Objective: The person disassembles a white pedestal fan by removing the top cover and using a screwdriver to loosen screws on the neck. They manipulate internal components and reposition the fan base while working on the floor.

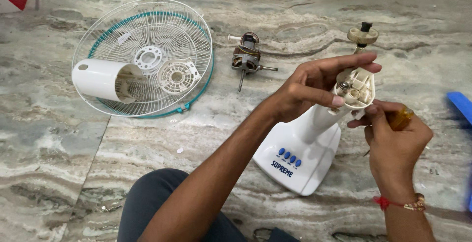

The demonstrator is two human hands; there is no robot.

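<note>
Holding item, head view: white plastic fan stand point(301, 153), base flat on the marble floor point(147, 163), neck rising up and away from you toward an open head bracket point(355, 88).

- Hands: your left hand point(307, 90) is wrapped narrow around the top of the stand's neck, thumb across the front, fingers arched over the bracket. Your right hand point(393, 146) is closed on an amber-handled screwdriver point(400, 118), just right of the neck and touching it; the tip is hidden, so where it bears cannot be told.
- Handling, judged: hollow moulded plastic, likely light, stiff and rather smooth. The bracket walls look thin and could crack if squeezed or levered. You would do best gripping the round neck just below the bracket, or steadying the broad base.
- Axis: long axis runs from the base near your knee point(157, 198) up and to the right, tilted away from you; the button panel point(289, 156) faces you, the open end points to the far right.
- Beyond the stand's head: a cream knob point(363, 34) on a short shaft.
- Left of the stand, well apart: a bare motor point(247, 57) with its shaft; farther left, a wire guard point(142, 57) with a teal rim, a white motor cover point(98, 80) and a round vented cap point(176, 76) lying on it.
- Right of the stand, at the edge: a blue object point(462, 104), cut off.
</note>
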